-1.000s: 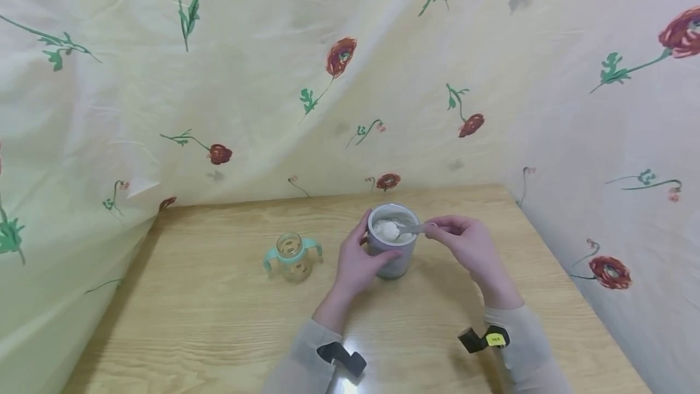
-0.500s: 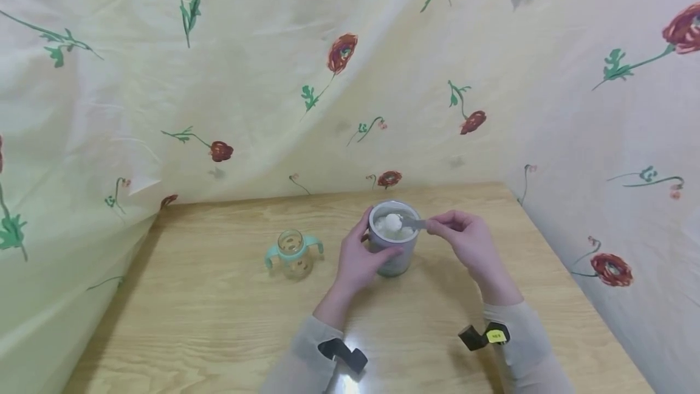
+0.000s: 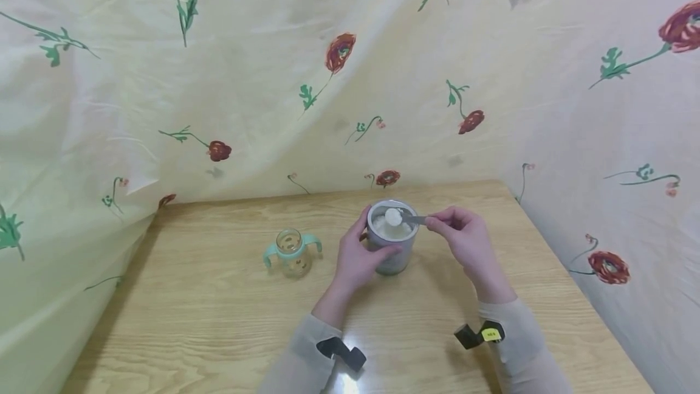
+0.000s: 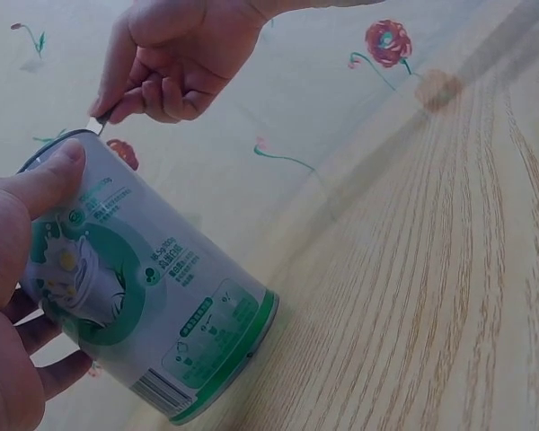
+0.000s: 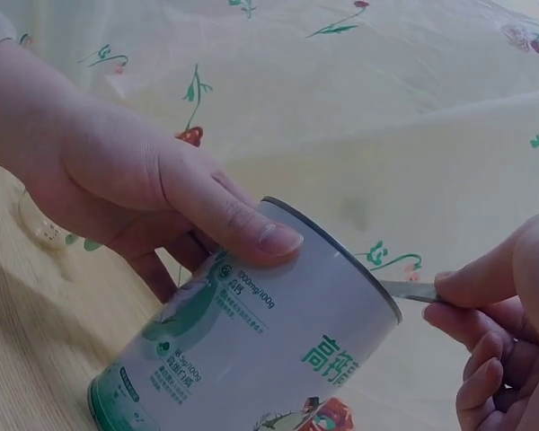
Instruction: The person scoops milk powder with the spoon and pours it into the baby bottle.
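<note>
Left hand [image 3: 358, 258] curls round can [image 3: 395, 260] at eight o'clock; right hand [image 3: 465, 239] pinches scoop [image 3: 410, 219] at three. Best keep scoop level, can braced, so nothing spills.

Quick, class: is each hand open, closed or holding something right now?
Left hand: closed, holding the can around its side.
Right hand: closed, pinching the scoop.

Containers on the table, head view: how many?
2: the can, held in the left grip, and the clear two-handled cup to its left. The arms cover part of the table, so another small one could be hidden.
</note>
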Demonstrator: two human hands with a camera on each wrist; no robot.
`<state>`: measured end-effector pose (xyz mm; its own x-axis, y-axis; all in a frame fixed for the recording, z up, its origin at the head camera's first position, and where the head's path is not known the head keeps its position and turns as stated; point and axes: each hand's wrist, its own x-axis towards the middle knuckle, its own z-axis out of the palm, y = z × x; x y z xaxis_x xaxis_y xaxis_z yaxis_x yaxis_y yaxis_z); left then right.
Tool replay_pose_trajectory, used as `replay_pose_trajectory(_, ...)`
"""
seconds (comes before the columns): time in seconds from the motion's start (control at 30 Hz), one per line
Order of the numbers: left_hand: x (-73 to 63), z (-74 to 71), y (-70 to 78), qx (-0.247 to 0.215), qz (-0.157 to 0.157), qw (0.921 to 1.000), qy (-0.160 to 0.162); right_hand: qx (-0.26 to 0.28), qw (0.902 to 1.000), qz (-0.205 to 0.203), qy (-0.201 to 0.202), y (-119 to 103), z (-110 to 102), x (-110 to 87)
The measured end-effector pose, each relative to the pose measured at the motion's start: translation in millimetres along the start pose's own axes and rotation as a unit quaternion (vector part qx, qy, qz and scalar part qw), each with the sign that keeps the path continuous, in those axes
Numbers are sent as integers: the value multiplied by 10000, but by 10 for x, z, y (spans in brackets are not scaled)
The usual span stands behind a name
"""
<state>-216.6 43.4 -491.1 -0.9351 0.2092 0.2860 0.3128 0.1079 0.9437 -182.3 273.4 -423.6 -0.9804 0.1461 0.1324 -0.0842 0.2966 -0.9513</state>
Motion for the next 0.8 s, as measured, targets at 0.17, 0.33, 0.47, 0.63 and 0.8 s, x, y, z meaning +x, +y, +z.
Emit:
replay_pose_trajectory(0.17, -11, 0, 3, -6, -69, 10000, -4, 6, 10000, 4, 31, 7, 28, -11)
replay_pose_trajectory(0.33, -17, 4, -4, -42, -62, 10000, 16, 30, 10000, -28, 60, 15, 47, -14)
replay_pose_trajectory(0.47, -6, 4, -17, -42, -60, 10000, 38, -31, 9999, -43, 94, 17, 49, -5)
replay_pose_trajectory(0.63, 2, 6, -21, -16, -25, 10000, 31, -15, 9999, -37, 143, 14, 43, 3)
replay_pose_trajectory(0.8, -2, -2, -11, 12, 11, 10000, -10, -4, 9998, -69, 206, -20, 50, -13)
